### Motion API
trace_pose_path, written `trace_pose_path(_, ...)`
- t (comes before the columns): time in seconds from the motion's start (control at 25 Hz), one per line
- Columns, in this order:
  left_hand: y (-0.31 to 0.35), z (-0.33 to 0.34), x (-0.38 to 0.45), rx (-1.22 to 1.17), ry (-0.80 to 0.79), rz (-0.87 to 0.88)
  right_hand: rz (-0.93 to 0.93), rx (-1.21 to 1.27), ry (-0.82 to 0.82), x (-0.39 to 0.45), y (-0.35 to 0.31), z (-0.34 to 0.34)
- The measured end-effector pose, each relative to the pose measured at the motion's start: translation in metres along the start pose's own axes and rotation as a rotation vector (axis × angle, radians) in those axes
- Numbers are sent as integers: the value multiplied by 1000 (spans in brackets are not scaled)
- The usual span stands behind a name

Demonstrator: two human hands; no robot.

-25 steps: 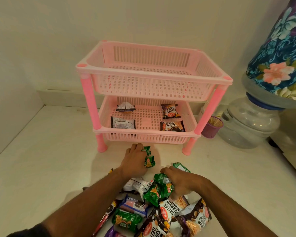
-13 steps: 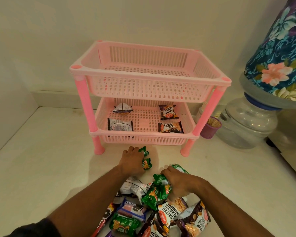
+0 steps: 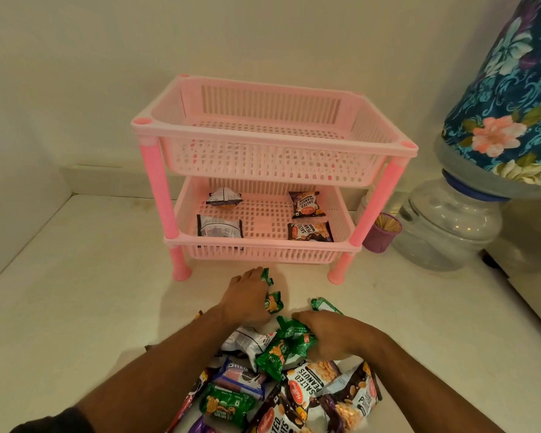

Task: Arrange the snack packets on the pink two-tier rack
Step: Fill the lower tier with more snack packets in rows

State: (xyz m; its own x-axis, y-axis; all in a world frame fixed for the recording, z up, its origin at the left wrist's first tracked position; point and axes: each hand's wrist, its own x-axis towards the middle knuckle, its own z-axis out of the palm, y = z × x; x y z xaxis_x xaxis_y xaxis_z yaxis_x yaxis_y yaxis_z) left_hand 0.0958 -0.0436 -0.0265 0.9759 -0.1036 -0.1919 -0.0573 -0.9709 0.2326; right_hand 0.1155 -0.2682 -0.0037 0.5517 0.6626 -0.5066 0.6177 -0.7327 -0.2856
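The pink two-tier rack (image 3: 263,132) stands against the wall. Its top tier holds nothing; the bottom tier holds two white packets (image 3: 220,226) on the left and two brown salted-peanut packets (image 3: 306,204) on the right. In front of the rack, my left hand (image 3: 247,300) grips a small green packet (image 3: 272,301) on the counter. My right hand (image 3: 328,334) is closed on a bunch of green packets (image 3: 286,346) at the top of a pile of snack packets (image 3: 294,392) near the bottom edge.
A purple cup of toothpicks (image 3: 383,231) sits beside the rack's right legs. A large water bottle (image 3: 450,226) with a floral cover stands at the right. A wall corner closes off the left side of the white counter (image 3: 75,301).
The view has shifted slightly. Both hands stay on their green packets in nearly the same places; the left hand has settled a little lower toward the pile.
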Motion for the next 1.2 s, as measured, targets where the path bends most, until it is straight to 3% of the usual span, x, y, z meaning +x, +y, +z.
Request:
trace_pose_path(0.32,24,-45,-1,-112,106,64,-99,101,65,-13,-3,-32)
trace_pose_path(0.6,19,-106,18,-304,301,73,-116,183,408,-13,3,-96)
trace_pose_path(0.8,-6,-138,48,-360,408,-4,43,297,696,7,12,-128)
trace_pose_path(1.0,-16,-138,81,-293,276,-97,136,661,888,51,14,-154)
trace_pose_path(1.2,-10,-118,101,-215,129,-169,4,998,890,99,5,-176)
